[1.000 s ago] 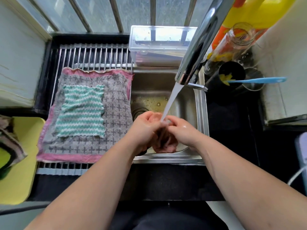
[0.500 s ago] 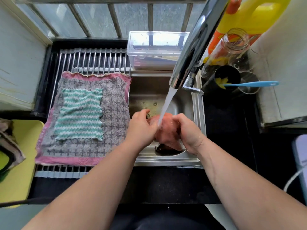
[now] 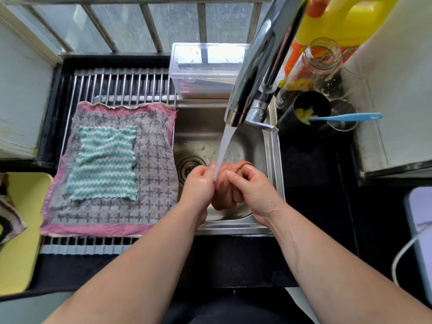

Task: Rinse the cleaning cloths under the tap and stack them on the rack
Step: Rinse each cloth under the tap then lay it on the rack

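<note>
A bunched pink cloth (image 3: 224,192) sits over the steel sink (image 3: 272,160), right under the stream of water (image 3: 225,146) pouring from the chrome tap (image 3: 252,85). The left hand (image 3: 198,185) is closed on the cloth's left side, fingers curled round it. The right hand (image 3: 251,188) grips it from the right, fingers folded into the wad. The two hands nearly meet, with the cloth squeezed between them above the basin, just right of the drain (image 3: 189,166).

To the left, a rod rack (image 3: 121,87) spans the counter. A grey cross-patterned cloth (image 3: 154,174) with pink borders lies flat on it, and a green-and-white striped cloth (image 3: 105,162) lies spread on top of that.

Behind the sink stands a clear plastic box (image 3: 208,69). Right of the tap are a glass jar (image 3: 315,64), a yellow jug (image 3: 350,19) and a dark cup (image 3: 304,111) holding a blue-handled utensil (image 3: 346,116).
</note>
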